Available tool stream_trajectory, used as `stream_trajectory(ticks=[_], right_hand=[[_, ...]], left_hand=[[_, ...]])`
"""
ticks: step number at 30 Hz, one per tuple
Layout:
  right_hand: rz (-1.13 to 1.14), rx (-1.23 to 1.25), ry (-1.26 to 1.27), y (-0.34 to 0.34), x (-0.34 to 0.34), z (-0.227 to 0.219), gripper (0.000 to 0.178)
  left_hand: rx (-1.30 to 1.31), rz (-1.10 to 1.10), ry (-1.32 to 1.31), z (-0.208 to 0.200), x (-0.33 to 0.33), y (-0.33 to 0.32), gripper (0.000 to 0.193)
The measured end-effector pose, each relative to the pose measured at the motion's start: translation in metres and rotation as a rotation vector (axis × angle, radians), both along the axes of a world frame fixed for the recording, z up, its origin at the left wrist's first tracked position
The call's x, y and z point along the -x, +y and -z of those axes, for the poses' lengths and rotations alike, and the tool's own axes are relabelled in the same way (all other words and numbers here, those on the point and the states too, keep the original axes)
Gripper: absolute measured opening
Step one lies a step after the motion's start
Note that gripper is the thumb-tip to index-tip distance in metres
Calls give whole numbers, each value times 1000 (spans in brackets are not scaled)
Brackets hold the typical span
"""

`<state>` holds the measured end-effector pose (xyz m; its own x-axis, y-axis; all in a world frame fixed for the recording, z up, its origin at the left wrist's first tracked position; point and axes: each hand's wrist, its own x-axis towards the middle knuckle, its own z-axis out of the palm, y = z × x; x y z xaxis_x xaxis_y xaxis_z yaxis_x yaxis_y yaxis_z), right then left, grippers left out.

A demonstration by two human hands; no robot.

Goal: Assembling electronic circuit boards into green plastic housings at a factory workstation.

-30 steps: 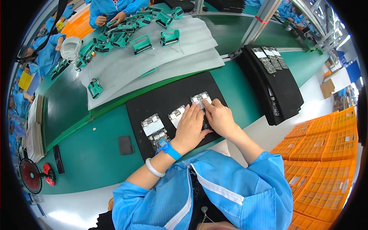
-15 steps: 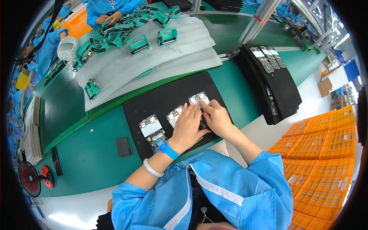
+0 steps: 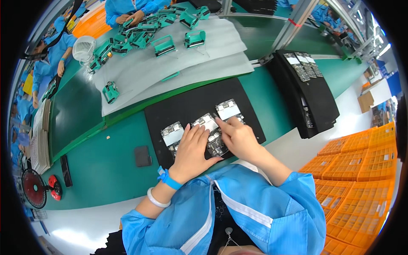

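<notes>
Three circuit boards with white label areas lie in a row on a black mat [image 3: 176,108]: a left board [image 3: 172,134], a middle board [image 3: 216,143] and a right board [image 3: 228,109]. My left hand [image 3: 192,149] rests flat with its fingers stretched out, between the left and middle boards. It covers part of the left board, and its fingertips are by the middle board's left edge. My right hand [image 3: 239,137] points its index finger at the middle board's upper right edge, the other fingers bent. It hides the lower part of the right board. Neither hand holds anything.
More boards [image 3: 301,68] lie on a stack of black mats [image 3: 314,100] at the right. Green frame-like parts [image 3: 163,46] cover white foam sheets [image 3: 221,38] across the bench, near a co-worker's hands [image 3: 135,18]. A dark flat box [image 3: 142,156] sits left; orange crates [image 3: 361,170] stand lower right.
My right index finger has moved from the right board to the middle one. My left hand has slid left, uncovering more of the middle board. The whole view has shifted slightly.
</notes>
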<state>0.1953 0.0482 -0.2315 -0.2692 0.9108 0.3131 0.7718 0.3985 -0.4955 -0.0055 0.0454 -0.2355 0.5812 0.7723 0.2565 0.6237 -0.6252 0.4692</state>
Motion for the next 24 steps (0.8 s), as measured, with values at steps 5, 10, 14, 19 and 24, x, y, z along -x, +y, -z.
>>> stream_trajectory(ticks=[5, 10, 14, 19, 24], right_hand=[[-48, 64, -43, 1, 30, 20, 38], [-92, 86, -72, 6, 37, 19, 41], [-116, 89, -93, 7, 40, 20, 44], [-107, 98, -66, 7, 37, 30, 44], [-116, 81, 49, 5, 33, 32, 41]], left_hand=[[-31, -38, -56, 22, 9, -9, 85], [42, -70, -162, 28, 15, -5, 84], [66, -95, -234, 32, 19, -4, 83], [40, -97, -237, 32, 18, -5, 80], [14, -84, -221, 30, 15, -6, 80]])
